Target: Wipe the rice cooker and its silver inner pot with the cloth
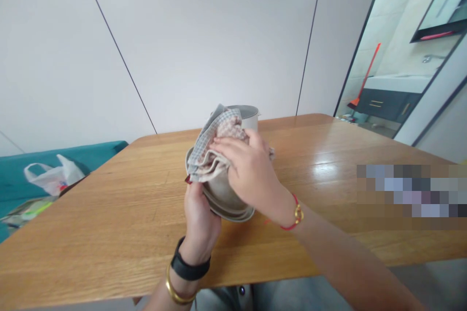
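My left hand (200, 211) grips the near left edge of a beige, round, bowl-shaped piece (222, 189) with a stepped rim. Whether it is a bowl or a lid, I cannot tell, since a cloth covers much of it. My right hand (251, 167) presses that checked and patterned cloth (219, 138), bunched in folds, against the piece. The cloth also drapes over the left rim, near my left thumb. Just behind stands a light-coloured pot (250, 116) with a grey inside, partly hidden by the cloth and hand.
Everything is over a wooden table (109, 223) set against a pale panelled wall (219, 34). A white plastic bag (54, 177) lies on a teal bench (14, 170) to the left. A blurred-out patch covers the table's right side. Beyond the doorway are a red broom (369, 73) and a washbasin (397, 82).
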`<state>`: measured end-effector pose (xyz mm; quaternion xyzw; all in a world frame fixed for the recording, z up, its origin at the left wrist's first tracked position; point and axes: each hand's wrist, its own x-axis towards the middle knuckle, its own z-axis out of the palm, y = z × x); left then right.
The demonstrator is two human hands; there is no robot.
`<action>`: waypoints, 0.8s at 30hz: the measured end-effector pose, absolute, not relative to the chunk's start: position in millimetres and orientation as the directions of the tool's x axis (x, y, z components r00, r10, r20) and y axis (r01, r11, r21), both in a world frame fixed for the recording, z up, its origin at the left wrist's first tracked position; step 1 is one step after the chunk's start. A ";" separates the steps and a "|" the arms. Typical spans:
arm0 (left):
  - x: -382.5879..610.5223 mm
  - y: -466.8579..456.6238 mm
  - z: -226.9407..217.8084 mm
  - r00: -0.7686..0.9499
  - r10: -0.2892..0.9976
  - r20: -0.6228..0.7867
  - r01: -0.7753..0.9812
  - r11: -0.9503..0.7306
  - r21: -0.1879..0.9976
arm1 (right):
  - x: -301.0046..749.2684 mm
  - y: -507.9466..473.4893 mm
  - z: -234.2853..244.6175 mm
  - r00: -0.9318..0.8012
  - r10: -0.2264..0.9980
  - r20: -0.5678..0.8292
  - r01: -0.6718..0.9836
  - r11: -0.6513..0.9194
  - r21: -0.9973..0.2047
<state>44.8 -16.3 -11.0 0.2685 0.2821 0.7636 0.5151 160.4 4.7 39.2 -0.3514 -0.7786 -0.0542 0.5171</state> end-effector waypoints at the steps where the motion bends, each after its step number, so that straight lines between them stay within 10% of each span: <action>1: 44.4 -18.7 -8.0 -0.295 0.952 0.081 -0.644 -0.261 0.720 | 168.0 15.1 47.7 -0.193 0.548 0.814 0.531 0.756 -0.383; 10: 24.8 -23.0 -0.1 -0.245 0.969 0.019 -0.599 -0.167 0.783 | 225.3 58.9 5.0 0.076 0.859 0.506 0.166 0.490 -0.856; 19: 29.7 -27.0 -8.9 -0.255 0.967 -0.008 -0.589 -0.149 0.795 | 203.7 -33.1 14.6 -0.204 0.390 0.898 0.486 0.836 -0.253; 24: 19.3 -38.6 -11.9 -0.154 0.985 0.080 -0.450 -0.142 0.881 | 218.2 15.8 54.9 0.004 0.488 0.873 0.477 0.766 -0.430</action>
